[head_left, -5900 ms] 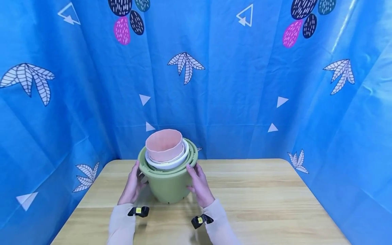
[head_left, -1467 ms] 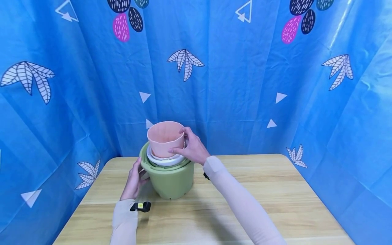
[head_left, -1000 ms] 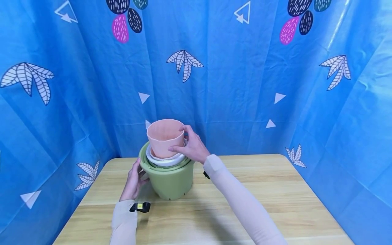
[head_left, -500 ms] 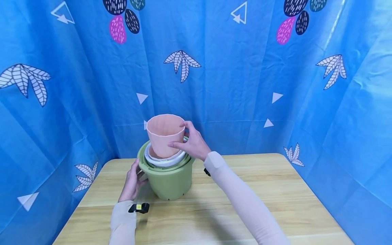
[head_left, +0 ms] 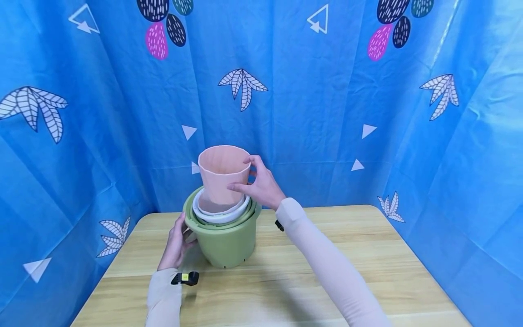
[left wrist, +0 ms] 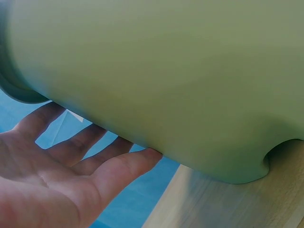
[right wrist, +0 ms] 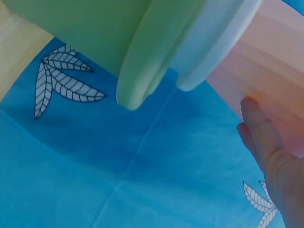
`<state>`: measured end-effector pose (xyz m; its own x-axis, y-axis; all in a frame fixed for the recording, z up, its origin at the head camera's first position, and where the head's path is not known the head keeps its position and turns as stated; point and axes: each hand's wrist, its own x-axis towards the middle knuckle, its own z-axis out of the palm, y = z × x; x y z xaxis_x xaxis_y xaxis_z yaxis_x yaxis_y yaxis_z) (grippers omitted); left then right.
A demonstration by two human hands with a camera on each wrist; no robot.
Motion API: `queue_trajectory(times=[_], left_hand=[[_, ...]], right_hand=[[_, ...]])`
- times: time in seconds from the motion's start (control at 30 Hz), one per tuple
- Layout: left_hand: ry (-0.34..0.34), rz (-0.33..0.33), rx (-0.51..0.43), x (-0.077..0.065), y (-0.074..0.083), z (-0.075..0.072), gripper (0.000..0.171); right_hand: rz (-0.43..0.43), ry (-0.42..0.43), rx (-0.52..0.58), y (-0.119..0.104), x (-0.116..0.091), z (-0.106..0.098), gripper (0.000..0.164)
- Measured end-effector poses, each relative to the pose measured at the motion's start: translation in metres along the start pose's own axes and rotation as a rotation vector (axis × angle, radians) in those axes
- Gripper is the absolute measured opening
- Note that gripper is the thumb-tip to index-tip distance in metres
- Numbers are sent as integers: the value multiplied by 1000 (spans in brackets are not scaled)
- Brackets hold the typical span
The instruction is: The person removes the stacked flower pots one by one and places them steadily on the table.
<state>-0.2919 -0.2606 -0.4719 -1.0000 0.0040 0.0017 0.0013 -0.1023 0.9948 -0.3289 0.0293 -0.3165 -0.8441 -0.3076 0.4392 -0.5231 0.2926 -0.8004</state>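
Observation:
A pink flowerpot (head_left: 222,187) with a scalloped rim stands upright, its lower end still inside a white pot (head_left: 212,219). The white pot sits nested in green flowerpots (head_left: 226,247), the outermost on the table. My right hand (head_left: 264,186) holds the pink pot by its right side, thumb on the front wall and fingers near the rim. In the right wrist view, the pink pot (right wrist: 266,61) shows well beyond the white rim (right wrist: 209,52). My left hand (left wrist: 66,175) rests with extended fingers against the outer green pot (left wrist: 156,80), just below its rim.
The pots stand on the left part of a light wooden table (head_left: 327,259). A blue patterned curtain (head_left: 310,113) hangs behind and at both sides. Black wrist straps with cameras (head_left: 185,278) sit on both sleeves.
My right hand has moved from the green pot's side to the pink pot and raised it partway out of the white pot. My left hand stays by the green pot.

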Motion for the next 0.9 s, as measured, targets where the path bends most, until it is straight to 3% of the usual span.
queue_trajectory(times=[0.37, 0.9], left_hand=[[-3, -1, -3, 0, 0, -1, 79], [3, 2, 3, 3, -1, -2, 80]], right_hand=[[43, 31, -16, 1, -1, -17, 76], [70, 101, -42, 22, -4, -45, 81]])
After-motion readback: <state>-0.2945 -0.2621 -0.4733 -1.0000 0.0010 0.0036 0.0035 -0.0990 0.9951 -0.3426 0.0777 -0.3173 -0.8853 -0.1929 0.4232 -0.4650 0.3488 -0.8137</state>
